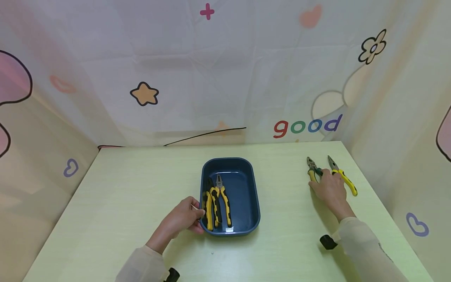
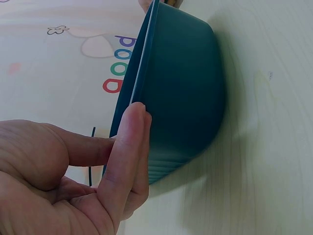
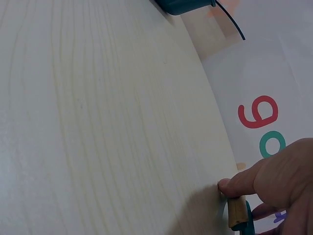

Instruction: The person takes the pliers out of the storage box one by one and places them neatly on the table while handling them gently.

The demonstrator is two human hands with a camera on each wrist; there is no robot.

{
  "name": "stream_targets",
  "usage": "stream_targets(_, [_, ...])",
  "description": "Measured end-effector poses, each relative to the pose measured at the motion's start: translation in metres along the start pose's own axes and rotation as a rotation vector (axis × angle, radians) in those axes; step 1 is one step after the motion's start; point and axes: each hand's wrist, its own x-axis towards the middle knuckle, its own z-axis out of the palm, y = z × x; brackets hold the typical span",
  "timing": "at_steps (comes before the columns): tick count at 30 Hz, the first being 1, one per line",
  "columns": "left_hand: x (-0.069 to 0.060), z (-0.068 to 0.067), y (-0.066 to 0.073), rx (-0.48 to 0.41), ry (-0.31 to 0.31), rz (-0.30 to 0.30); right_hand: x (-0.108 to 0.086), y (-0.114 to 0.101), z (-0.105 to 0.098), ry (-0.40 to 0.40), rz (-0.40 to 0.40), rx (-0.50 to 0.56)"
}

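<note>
My left hand [image 1: 183, 215] pinches the near left rim of a dark blue rectangular tray [image 1: 243, 199], thumb on the inner side and fingers outside. Inside, along its left half, lie pliers [image 1: 226, 205] with yellow-and-black handles; they overlap, so I cannot tell the exact number. Over at the right, my right hand [image 1: 331, 190] grips combination pliers [image 1: 312, 175] with yellow and green handles; in the right wrist view the thumb meets one handle [image 3: 237, 213] and fingers lie on the far side. Long-nose pliers [image 1: 348, 182] with yellow handles lie just beside that hand, partly covered by it.
The pale wood-grain table [image 1: 141, 176] carries the tray near its middle. A printed curtain [image 1: 225, 78] hangs behind the table's back edge and along both sides. Black wrist-worn pieces [image 1: 328, 242] show at both sleeves.
</note>
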Motion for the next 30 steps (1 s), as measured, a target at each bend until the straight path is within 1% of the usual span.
stream_targets(10, [-0.0014,-0.0002,0.0015,-0.003,-0.001,0.002,-0.0002,0.0003,0.0007,0.006,-0.006,0.007])
stream_targets(17, [-0.0022,-0.0002,0.0024,0.002,-0.001,0.001,0.0002,0.0003,0.0005,0.008,-0.006,-0.016])
stream_targets(30, [-0.0026,-0.0002,0.0017,-0.003,-0.002,0.006,-0.0002,0.0015,0.0012,0.017,-0.021,-0.019])
